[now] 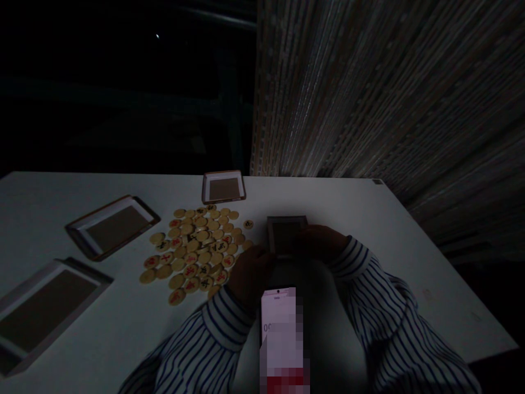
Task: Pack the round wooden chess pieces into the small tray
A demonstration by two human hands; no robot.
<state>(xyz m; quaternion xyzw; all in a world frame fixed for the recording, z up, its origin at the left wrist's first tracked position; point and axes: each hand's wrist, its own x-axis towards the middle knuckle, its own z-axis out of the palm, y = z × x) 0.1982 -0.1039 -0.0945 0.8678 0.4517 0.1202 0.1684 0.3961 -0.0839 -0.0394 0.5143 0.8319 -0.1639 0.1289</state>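
Phone (281,328) is closest, just this side of the fingers. Left hand (251,272) and right hand (322,241) are both at a small tray (283,232); too dark to tell if the fingers grip it. Round pieces (205,257) sprawl across the table (402,273) left of them, three more trays (115,227) farther off.

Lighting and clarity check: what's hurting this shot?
Head view: underexposed, background upper left nearly black; head view: left hand and right hand in shadow, finger contact with the tray there unclear; head view: phone screen the main bright patch, partly pixelated.
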